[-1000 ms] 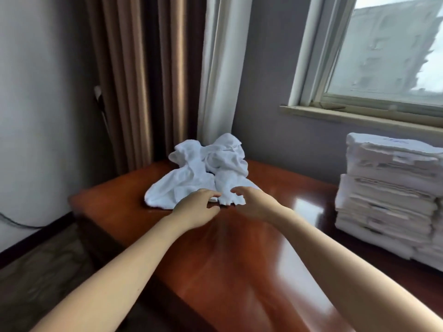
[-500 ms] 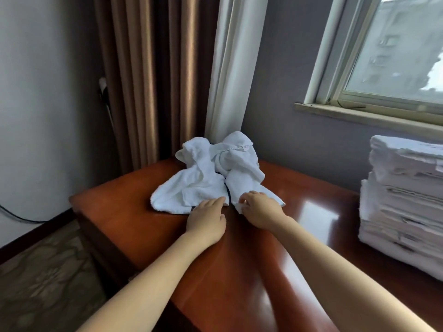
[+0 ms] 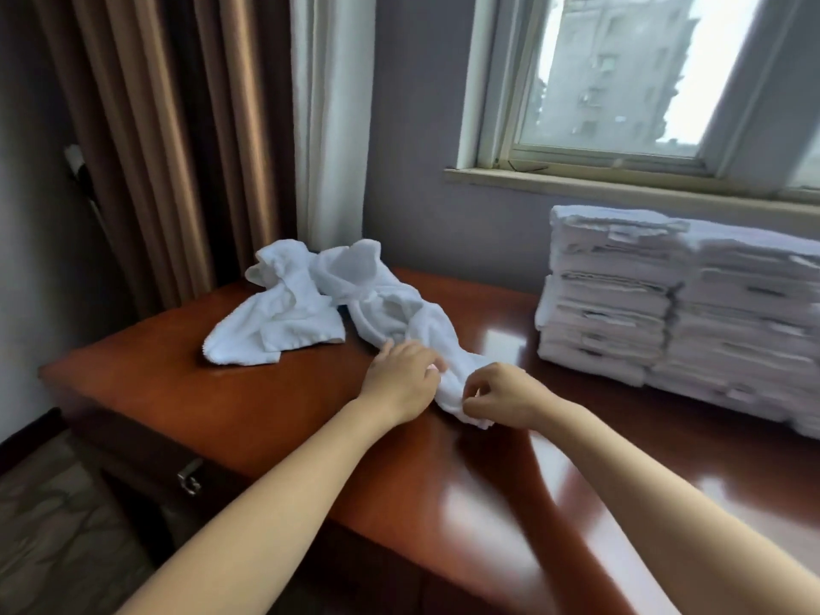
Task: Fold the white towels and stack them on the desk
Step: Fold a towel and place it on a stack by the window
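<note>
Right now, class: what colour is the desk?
The desk is glossy reddish-brown, seen best in the head view.

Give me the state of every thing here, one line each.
Left hand: grips the near towel.
Right hand: pinches the near towel's end.
Near towel: unfolded, bunched lengthwise on the desk.
Far towel: unfolded, crumpled, lying on the desk.
Folded towels: stacked in neat piles at right.
Drawer: shut.
Window: appears shut.

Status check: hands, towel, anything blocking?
Left hand, right hand: both grip crumpled towel at near end. Second towel bunched beside it. Folded stack stands apart, right; nothing blocking.
</note>
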Tool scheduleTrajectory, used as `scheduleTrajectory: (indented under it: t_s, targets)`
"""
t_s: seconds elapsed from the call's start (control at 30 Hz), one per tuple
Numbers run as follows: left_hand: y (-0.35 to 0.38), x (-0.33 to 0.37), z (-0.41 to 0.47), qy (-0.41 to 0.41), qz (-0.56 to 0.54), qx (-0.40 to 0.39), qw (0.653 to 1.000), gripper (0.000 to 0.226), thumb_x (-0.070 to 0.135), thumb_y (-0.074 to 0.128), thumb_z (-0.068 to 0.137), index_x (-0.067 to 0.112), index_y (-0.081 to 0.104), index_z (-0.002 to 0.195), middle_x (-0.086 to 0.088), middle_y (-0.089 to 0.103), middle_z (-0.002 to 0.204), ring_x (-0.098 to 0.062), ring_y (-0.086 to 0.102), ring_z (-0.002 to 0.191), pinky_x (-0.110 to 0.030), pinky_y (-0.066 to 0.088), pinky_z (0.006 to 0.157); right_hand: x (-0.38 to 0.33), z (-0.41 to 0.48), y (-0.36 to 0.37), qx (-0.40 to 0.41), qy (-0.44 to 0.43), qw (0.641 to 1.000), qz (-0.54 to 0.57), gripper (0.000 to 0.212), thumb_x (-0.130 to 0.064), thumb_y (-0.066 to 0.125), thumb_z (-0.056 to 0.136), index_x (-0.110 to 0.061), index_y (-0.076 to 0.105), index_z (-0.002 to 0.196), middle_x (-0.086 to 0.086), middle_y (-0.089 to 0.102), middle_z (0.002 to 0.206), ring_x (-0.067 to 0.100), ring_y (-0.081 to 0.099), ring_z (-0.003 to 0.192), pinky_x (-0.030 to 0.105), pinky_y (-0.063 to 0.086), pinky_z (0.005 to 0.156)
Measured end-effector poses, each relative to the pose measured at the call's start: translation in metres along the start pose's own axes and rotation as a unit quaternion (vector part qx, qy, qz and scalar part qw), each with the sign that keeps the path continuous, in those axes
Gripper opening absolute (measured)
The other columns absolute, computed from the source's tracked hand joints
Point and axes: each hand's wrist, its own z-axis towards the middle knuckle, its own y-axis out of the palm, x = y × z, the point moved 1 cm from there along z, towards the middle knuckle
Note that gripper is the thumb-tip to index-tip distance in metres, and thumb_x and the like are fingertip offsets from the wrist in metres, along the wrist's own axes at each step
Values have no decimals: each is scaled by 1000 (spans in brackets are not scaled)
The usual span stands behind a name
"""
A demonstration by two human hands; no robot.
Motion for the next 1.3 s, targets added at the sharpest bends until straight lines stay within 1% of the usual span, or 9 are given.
scheduleTrajectory:
  t_s: [0.2, 0.4, 0.5, 0.63, 0.77, 0.93, 1.13, 1.23, 1.3]
  targets:
    - [16, 74, -24, 76, -18, -52, 996, 32, 28, 43, 92, 30, 72, 105, 7, 69, 118, -20, 60, 108, -37, 49, 92, 47, -85, -24, 4, 51, 999, 9, 14, -21, 55, 65, -26, 63, 54, -6, 64, 56, 1, 54, 52, 23, 44, 53]
    - [34, 135, -39, 172, -59, -123, 976, 48, 39, 36, 77, 34, 75, 105, 14, 70, 117, -9, 60, 113, -33, 46, 99, 91, -167, -52, 4, 128, 992, -8, 21, -12, 57, 71, -21, 63, 53, -3, 61, 56, 4, 49, 52, 23, 39, 55]
    - [43, 159, -41, 208, -83, -145, 964, 51, 38, 36, 74, 35, 74, 108, 14, 71, 115, -7, 59, 114, -29, 45, 100, 103, -197, -65, 43, 176, 983, 16, 17, -17, 58, 77, -14, 70, 66, 4, 66, 64, 11, 55, 58, 29, 44, 57]
    - [60, 186, -37, 231, -129, -209, 941, 56, 33, 35, 71, 35, 73, 112, 18, 72, 108, 1, 58, 114, -22, 42, 101, 107, -225, -69, 84, 222, 971, 5, 9, -23, 58, 80, -23, 67, 82, -8, 67, 77, 8, 61, 68, 21, 45, 56]
    - [86, 221, -35, 277, -154, -252, 915, 42, 15, 46, 88, 28, 71, 119, 17, 65, 126, 0, 52, 125, -27, 37, 112, 115, -258, -66, 117, 294, 948, -15, 25, -21, 50, 86, -29, 64, 105, -11, 63, 96, 12, 60, 91, 24, 47, 75]
    - [111, 276, -45, 317, -137, -297, 890, 63, 13, 40, 86, 26, 42, 148, 10, 58, 138, -8, 47, 132, -26, 32, 112, 132, -307, -59, 190, 341, 920, 13, 48, -23, 54, 86, -24, 55, 134, -2, 59, 131, 15, 55, 119, 24, 42, 97]
    - [140, 335, -56, 314, -216, -344, 858, 86, 23, 35, 71, 27, 18, 155, 8, 50, 146, -11, 40, 135, -31, 28, 115, 160, -347, -48, 243, 379, 892, 36, 59, -24, 62, 76, -33, 52, 133, -10, 61, 120, 14, 56, 114, 25, 45, 89]
    - [148, 346, -55, 314, -335, -339, 821, 66, -6, 37, 83, 17, 36, 145, -8, 50, 141, -20, 52, 128, -33, 40, 110, 176, -356, -47, 280, 392, 876, 22, 59, -32, 63, 82, -34, 49, 139, -12, 57, 135, 13, 54, 123, 22, 41, 92]
    - [143, 343, -45, 339, -364, -270, 824, 62, -15, 36, 79, 16, 50, 131, -6, 54, 133, -17, 55, 123, -30, 43, 107, 188, -351, -51, 284, 372, 884, -2, 49, -38, 63, 84, -39, 55, 132, -16, 56, 135, 9, 54, 123, 24, 42, 96]
